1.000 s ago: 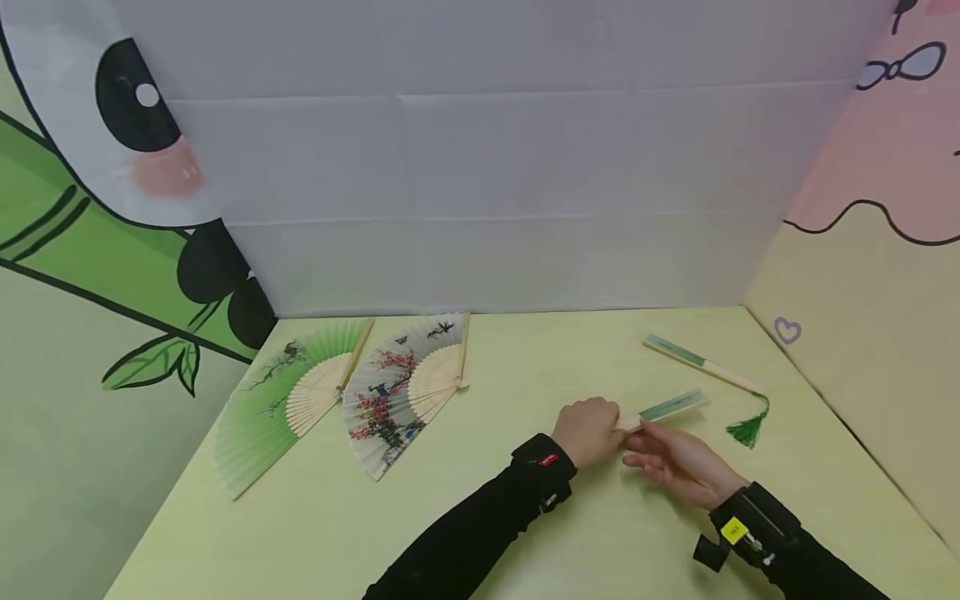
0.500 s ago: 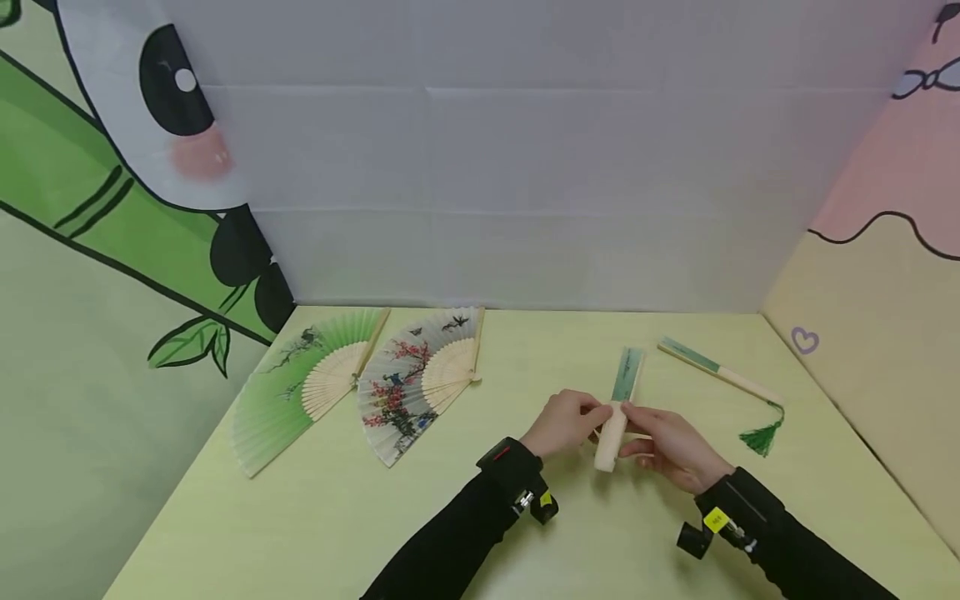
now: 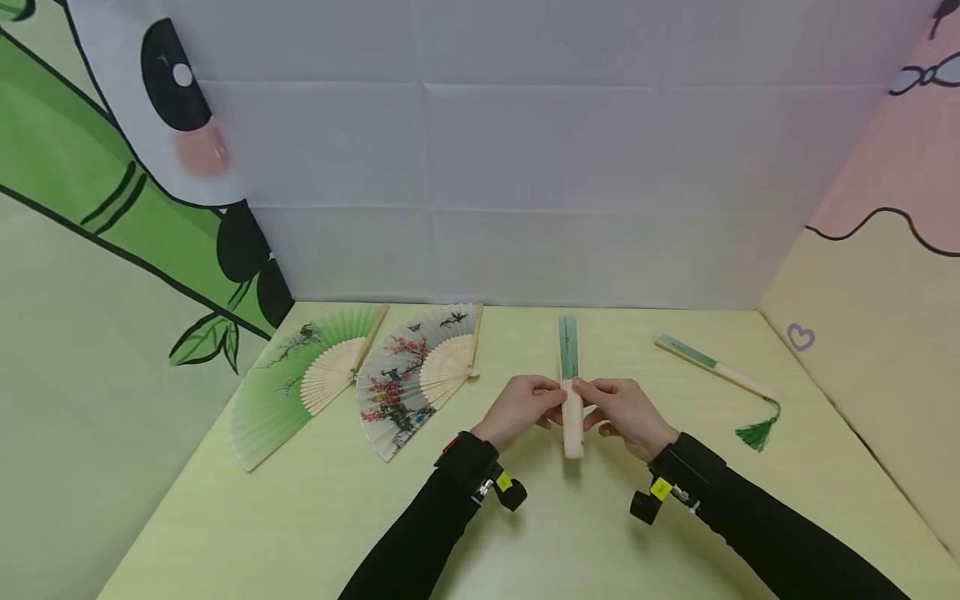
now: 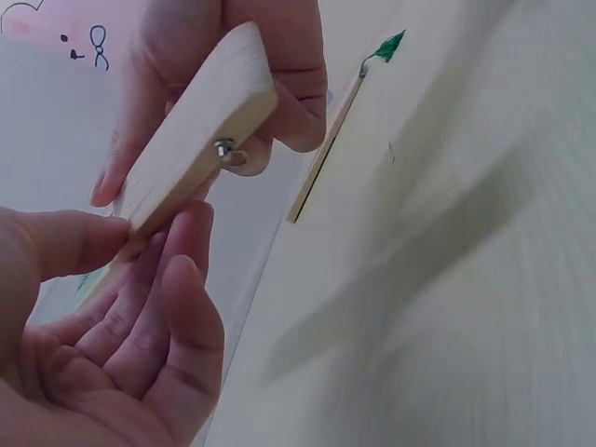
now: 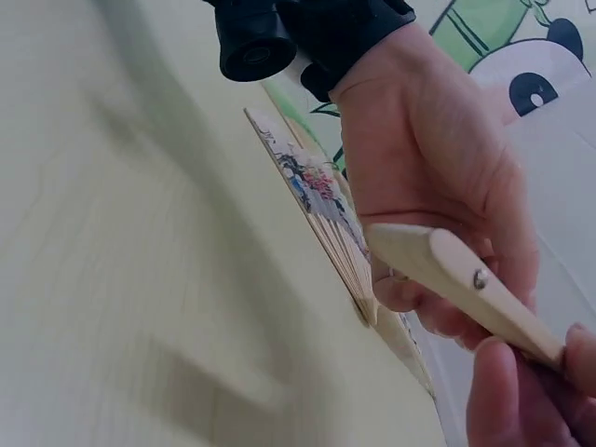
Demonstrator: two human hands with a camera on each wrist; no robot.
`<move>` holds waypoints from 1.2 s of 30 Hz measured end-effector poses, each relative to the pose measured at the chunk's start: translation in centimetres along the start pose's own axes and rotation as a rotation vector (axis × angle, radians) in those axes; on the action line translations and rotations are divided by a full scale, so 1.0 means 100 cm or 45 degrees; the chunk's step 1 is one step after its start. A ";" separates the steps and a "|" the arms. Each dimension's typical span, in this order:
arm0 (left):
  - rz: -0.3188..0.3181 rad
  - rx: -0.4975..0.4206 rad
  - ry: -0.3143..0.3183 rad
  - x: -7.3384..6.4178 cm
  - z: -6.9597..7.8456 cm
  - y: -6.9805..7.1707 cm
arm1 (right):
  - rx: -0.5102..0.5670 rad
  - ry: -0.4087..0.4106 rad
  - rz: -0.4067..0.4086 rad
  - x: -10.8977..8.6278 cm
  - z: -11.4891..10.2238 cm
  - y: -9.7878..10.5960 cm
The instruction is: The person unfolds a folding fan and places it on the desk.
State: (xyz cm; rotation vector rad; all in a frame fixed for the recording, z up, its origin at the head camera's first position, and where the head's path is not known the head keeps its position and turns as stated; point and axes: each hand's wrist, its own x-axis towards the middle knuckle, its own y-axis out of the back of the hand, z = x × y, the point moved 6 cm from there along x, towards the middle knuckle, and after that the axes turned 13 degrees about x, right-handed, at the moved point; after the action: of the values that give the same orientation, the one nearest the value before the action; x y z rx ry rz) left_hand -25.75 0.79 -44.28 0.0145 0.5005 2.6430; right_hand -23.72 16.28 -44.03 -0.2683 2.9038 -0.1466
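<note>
A folded hand fan [image 3: 572,429] with a green paper section and pale wooden guards stands nearly upright in the head view, above the table's middle. My left hand [image 3: 522,410] pinches it from the left between thumb and fingers. From the right, my right hand [image 3: 627,414] pinches it at about the same height. The fan's rounded base points toward me, and a metal rivet shows on the folded fan [image 4: 196,130] in the left wrist view. The right wrist view shows the same rivet end of the fan [image 5: 466,279], with the left hand [image 5: 428,140] behind it.
A spread green fan [image 3: 262,408] and a spread white fan with red blossoms [image 3: 405,375] lie at the table's left. Another folded fan [image 3: 720,371] with a green tassel [image 3: 757,433] lies at the right. A pale wall cover [image 3: 525,167] rises behind the table [image 3: 300,533].
Both hands have moved left with the folded fan. It has turned from pointing right to pointing away from me, and the left hand has shifted from over its base to its left side.
</note>
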 end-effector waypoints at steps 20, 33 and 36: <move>0.234 0.024 0.107 -0.007 -0.023 0.042 | 0.126 0.056 0.183 0.031 0.012 -0.038; 0.192 -0.210 0.086 -0.007 -0.030 0.048 | 0.157 0.016 0.237 0.031 0.007 -0.028; 0.190 -0.258 0.089 -0.006 -0.033 0.049 | 0.164 -0.008 0.247 0.030 0.007 -0.025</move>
State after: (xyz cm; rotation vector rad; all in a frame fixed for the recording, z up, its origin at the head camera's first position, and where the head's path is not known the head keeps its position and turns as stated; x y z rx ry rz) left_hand -27.60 -4.66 -45.59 -0.1073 0.2603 2.8368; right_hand -26.04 13.24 -45.00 0.0349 2.8779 -0.2977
